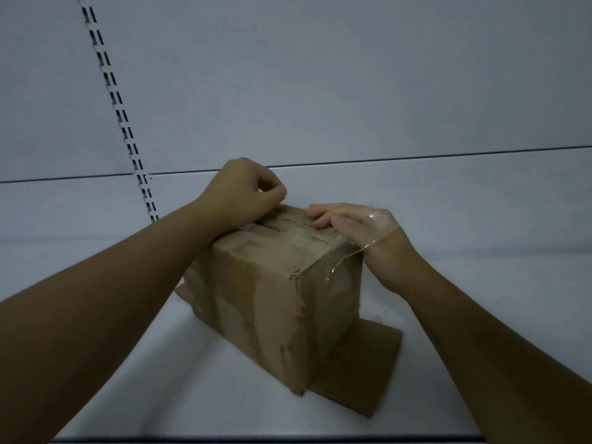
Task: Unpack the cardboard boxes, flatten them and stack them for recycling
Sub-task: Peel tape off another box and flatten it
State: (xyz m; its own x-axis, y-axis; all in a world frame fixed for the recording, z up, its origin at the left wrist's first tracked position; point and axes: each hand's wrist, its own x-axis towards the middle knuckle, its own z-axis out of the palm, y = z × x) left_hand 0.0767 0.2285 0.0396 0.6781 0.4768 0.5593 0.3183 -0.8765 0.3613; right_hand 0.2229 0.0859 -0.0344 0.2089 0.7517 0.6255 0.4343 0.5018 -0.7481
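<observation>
Lower middle of the frame: a flat cardboard piece (362, 376) lies on the white desk (128, 363) with your one cardboard box (272, 302) standing on it, top closed, contents hidden. Your left hand (243, 193) curls its grip, pinching the box's far top edge. Your right hand (358, 225) lies flat on top, fingers straight, clear tape (379, 219) stuck across it.

The box (272, 299) is matt brown cardboard, its top rough with torn paper fibres. The tape (379, 217) is clear, glossy plastic film. The shelf (128, 347) looks smooth, matt white.
</observation>
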